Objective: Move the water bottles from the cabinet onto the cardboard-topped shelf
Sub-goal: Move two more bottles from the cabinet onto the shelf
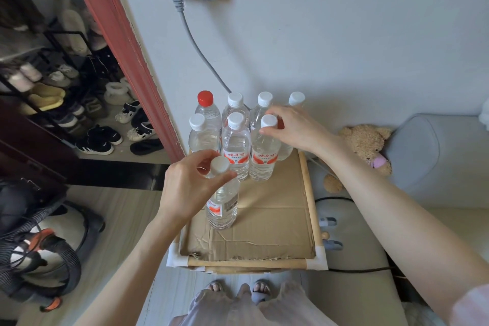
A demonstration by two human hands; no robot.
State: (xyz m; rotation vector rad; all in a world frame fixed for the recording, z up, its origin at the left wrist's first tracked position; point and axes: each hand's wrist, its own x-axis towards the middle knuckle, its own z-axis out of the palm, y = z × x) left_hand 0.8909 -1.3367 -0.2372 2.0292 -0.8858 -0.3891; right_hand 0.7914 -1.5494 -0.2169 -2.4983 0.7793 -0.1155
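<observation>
Eight clear plastic water bottles (235,145) are seen standing upright on a shelf topped with creased brown cardboard (264,225), framed by pale wooden rails with white corner pieces. Seven are clustered at the far end near the white wall; one of these has a red cap (205,98), the rest white caps. The eighth bottle (222,201) stands apart, nearer the viewer, and is gripped at its neck, just under the white cap, by the curled fingers of the left hand (190,185). The neck of the front-right bottle (264,156) in the cluster is pinched by the right hand (293,130). A grey cable (201,53) is plugged into a wall socket above. Shoes on a dark rack (66,103) are visible through a red-framed doorway at left, and a fuzzy tan teddy bear (365,145) lies to the right.
</observation>
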